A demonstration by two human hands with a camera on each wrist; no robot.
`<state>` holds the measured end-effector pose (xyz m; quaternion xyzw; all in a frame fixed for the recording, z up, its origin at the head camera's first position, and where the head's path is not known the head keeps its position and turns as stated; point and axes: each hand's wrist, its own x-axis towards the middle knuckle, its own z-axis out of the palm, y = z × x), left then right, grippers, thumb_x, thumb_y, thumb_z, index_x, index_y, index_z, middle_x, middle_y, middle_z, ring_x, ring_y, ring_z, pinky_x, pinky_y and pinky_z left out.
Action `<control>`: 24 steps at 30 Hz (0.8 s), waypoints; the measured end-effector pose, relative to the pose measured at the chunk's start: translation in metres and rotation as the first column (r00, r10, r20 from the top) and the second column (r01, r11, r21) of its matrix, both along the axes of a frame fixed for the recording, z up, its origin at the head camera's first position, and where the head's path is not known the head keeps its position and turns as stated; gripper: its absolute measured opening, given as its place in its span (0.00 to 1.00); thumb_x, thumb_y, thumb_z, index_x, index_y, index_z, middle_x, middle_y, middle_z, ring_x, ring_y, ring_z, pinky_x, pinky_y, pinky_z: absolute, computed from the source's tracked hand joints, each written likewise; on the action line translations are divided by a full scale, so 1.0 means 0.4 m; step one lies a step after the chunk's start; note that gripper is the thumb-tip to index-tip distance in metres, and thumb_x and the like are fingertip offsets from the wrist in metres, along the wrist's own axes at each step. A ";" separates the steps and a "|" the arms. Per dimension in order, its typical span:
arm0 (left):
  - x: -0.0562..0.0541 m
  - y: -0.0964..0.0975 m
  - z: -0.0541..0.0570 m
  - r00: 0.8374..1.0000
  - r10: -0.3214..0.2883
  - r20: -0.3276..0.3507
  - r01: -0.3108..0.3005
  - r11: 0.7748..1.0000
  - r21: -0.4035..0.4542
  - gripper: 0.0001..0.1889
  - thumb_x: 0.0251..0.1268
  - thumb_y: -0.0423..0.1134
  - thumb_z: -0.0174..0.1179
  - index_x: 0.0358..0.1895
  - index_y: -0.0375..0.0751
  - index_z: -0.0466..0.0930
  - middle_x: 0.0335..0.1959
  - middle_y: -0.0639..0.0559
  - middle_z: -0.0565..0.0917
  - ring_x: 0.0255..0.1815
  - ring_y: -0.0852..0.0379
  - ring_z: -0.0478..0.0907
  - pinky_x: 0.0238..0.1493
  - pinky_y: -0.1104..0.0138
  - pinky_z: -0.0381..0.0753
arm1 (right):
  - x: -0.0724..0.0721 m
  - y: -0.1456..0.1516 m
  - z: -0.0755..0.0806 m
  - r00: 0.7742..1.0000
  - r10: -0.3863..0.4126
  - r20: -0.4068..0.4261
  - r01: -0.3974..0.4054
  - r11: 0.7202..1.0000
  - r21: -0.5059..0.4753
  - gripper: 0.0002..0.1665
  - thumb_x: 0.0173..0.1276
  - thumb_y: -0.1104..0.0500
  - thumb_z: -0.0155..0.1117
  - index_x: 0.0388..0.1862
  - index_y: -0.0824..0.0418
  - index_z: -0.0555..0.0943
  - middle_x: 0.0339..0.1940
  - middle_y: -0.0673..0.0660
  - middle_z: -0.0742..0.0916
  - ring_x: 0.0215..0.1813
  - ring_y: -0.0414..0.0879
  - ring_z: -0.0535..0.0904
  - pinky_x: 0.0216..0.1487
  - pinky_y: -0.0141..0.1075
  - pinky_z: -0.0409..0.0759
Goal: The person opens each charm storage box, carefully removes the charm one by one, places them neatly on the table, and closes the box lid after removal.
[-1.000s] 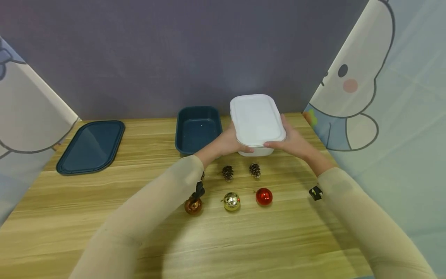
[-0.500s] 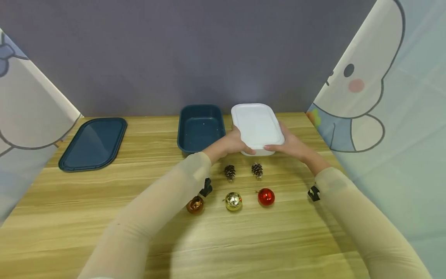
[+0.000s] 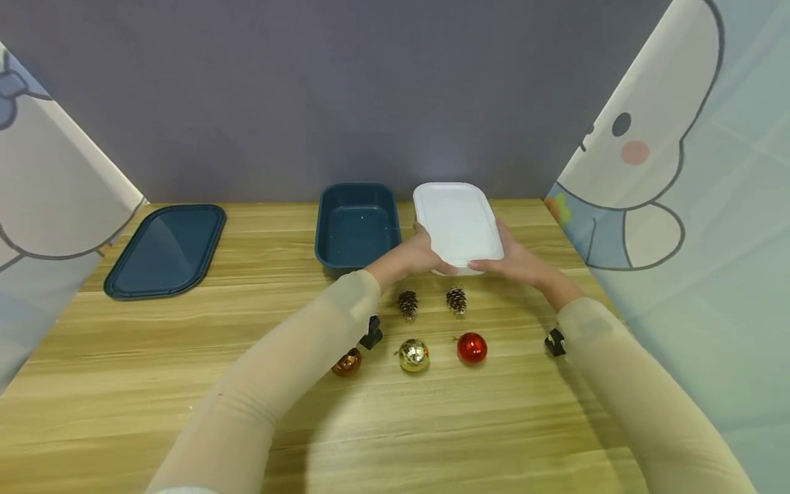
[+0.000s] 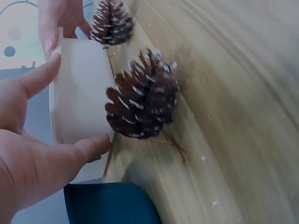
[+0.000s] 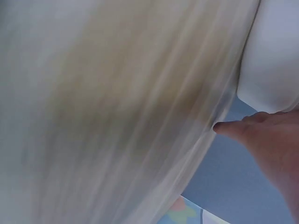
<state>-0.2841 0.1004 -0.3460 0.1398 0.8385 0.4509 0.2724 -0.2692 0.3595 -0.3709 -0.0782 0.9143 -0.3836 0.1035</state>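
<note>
A white lidded food container [image 3: 459,223] sits at the back of the table in the head view, its lid on. My left hand [image 3: 421,255] grips its left front corner, the thumb along the front edge. On the opposite corner, my right hand [image 3: 520,258] holds it the same way. The left wrist view has the container's pale side wall [image 4: 84,88] low against the wood, the left hand [image 4: 37,163] around it. In the right wrist view the right hand [image 5: 266,140] lies beside the container [image 5: 273,56]; the image is partly blurred.
A lidless dark blue container [image 3: 358,230] stands left of the white one; its likely lid, a dark blue flat cover [image 3: 166,250], lies farther left. Two pine cones [image 3: 407,304], a red bauble [image 3: 472,348], a gold bauble [image 3: 413,355] and a copper bauble [image 3: 348,363] lie in front.
The white container has come down from a raised position onto the table, both hands staying on it. Over the last half second it has hardly moved.
</note>
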 end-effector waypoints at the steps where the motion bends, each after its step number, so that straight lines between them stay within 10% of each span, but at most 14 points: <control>1: 0.001 -0.002 0.002 1.000 0.005 0.002 -0.005 1.000 0.018 0.74 0.64 0.45 0.78 0.83 0.33 0.14 0.88 0.33 0.49 0.89 0.38 0.48 0.88 0.51 0.55 | -0.003 -0.001 0.001 1.000 0.005 -0.003 -0.005 1.000 0.001 0.76 0.67 0.40 0.78 0.90 0.47 0.30 0.87 0.69 0.60 0.82 0.67 0.65 0.82 0.66 0.63; 8: 0.000 -0.008 0.006 0.999 0.033 0.025 -0.035 0.996 0.076 0.69 0.67 0.43 0.75 0.85 0.34 0.19 0.91 0.39 0.41 0.90 0.40 0.45 0.88 0.50 0.56 | -0.013 0.002 0.003 1.000 0.022 0.000 -0.022 1.000 0.019 0.75 0.67 0.40 0.78 0.90 0.52 0.31 0.87 0.67 0.59 0.83 0.64 0.64 0.82 0.65 0.64; 24: 0.018 0.026 0.016 0.998 0.004 -0.068 -0.018 0.977 -0.215 0.73 0.68 0.65 0.69 0.83 0.31 0.14 0.70 0.33 0.81 0.71 0.40 0.80 0.73 0.53 0.79 | -0.016 0.024 0.019 0.998 0.023 0.052 -0.028 0.995 0.093 0.73 0.71 0.37 0.72 0.90 0.56 0.31 0.89 0.72 0.54 0.86 0.69 0.58 0.84 0.66 0.60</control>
